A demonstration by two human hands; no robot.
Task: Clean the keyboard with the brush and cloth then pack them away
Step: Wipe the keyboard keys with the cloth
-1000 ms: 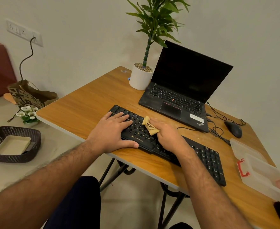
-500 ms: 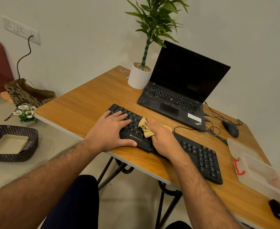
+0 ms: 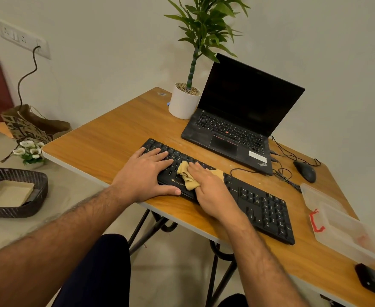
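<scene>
Wood-grain bench point(image 3: 107, 138) against a pale wall, black metal legs below. Black keyboard point(image 3: 261, 207) lies diagonally near the front edge. Left hand point(image 3: 144, 173) is flat on the keyboard's left end, fingers straight over the keys, thumb along the front edge; grip released, holding nothing. Right hand point(image 3: 213, 191) presses a tan cloth point(image 3: 187, 177) onto the keys just right of the left hand, fingers laid flat over it; cloth bunches out to the left of the fingers & a bit shows on the far side of the hand. Open laptop point(image 3: 237, 120) w/ dark screen sits behind the keyboard, potted plant point(image 3: 185, 100) beside it. Mouse point(image 3: 305, 171) & cables to the right. Clear plastic box point(image 3: 346, 227) w/ red clasp near the right edge
</scene>
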